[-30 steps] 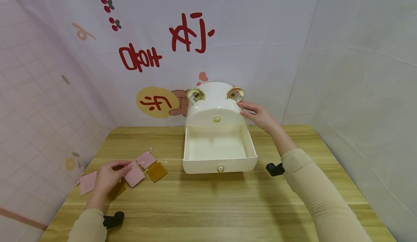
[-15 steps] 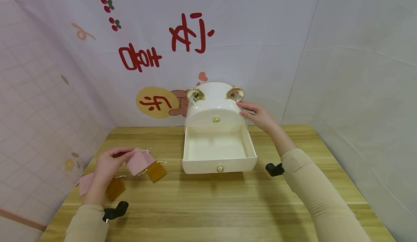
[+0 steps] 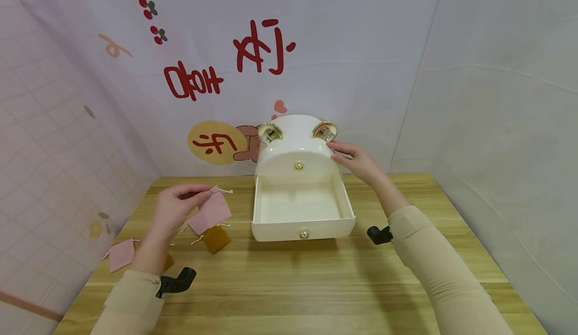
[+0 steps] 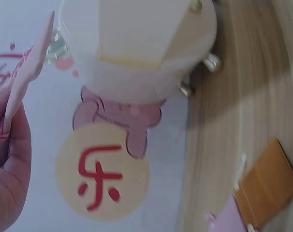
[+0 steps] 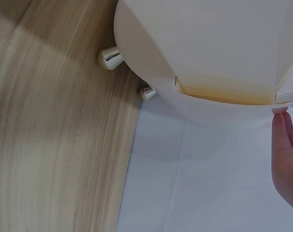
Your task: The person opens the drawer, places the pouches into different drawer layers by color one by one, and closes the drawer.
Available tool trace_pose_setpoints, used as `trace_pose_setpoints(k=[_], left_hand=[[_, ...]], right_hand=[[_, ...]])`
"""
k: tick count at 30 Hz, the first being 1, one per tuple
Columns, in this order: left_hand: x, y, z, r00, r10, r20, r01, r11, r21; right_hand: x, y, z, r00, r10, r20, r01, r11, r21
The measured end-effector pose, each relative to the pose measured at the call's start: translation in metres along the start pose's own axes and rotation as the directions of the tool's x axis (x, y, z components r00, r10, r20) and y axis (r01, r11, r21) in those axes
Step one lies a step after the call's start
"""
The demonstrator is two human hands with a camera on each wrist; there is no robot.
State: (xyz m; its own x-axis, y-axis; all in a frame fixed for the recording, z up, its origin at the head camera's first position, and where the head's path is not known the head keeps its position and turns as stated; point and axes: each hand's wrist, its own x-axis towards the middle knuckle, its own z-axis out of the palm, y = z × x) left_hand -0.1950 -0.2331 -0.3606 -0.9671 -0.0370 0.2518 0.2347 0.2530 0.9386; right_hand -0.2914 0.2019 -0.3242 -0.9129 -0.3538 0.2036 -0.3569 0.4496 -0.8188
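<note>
"Firstly, what did the left hand [image 3: 178, 207] hold?"

"A pink drawstring pouch [image 3: 215, 210], pinched near its top between thumb and fingers. It hung above the left part of the counter [image 3: 293, 295], left of the white box [image 3: 295, 142]; the left wrist view showed it nearly edge-on."

"And the right hand [image 3: 358, 163]?"

"Its fingers, fairly extended, touched the right side of the box — just below the right gold ornament [image 3: 324, 131] — and were not wrapped round it. The left gold ornament [image 3: 271, 132] sat at the matching place opposite."

"How did the drawer [image 3: 275, 231] stand?"

"Pulled out toward the person, with a round knob [image 3: 304, 234] on its front. A smaller knob [image 3: 298, 166] marked the panel above. Short metallic feet [image 5: 109, 58] showed under the box in the right wrist view."

"Where did the other pouches lie?"

"On the counter, at left. A brown pouch [image 3: 217, 238] met a second pink pouch [image 3: 196, 223], which the raised one partly covered in the head view. A third pink pouch [image 3: 122, 256] lay farther left, near the forearm; another brown pouch [image 3: 168, 261] was mostly hidden behind that arm."

"Lastly, the background?"

"A pale cloth [image 3: 361, 49], printed with red characters [image 3: 257, 46] and a yellow disc [image 3: 214, 143]."
</note>
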Motion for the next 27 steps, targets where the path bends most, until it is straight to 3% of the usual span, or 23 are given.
trace_pose_setpoints(k=[12, 19, 27], left_hand=[[0.020, 0.055, 0.060, 0.992, -0.018, 0.123, 0.019, 1.000, -0.009], [0.032, 0.076, 0.095, 0.990, 0.043, 0.133, -0.042, 0.999, -0.009], [0.051, 0.090, 0.129, 0.983, 0.064, 0.170, -0.072, 0.996, 0.043]], right_hand=[[0.000, 0.000, 0.000, 1.000, 0.025, 0.004, -0.025, 1.000, 0.004], [0.001, 0.001, 0.001, 1.000, 0.021, 0.001, -0.021, 1.000, 0.019], [0.001, 0.002, 0.000, 1.000, 0.010, 0.003, -0.010, 1.000, 0.012]])
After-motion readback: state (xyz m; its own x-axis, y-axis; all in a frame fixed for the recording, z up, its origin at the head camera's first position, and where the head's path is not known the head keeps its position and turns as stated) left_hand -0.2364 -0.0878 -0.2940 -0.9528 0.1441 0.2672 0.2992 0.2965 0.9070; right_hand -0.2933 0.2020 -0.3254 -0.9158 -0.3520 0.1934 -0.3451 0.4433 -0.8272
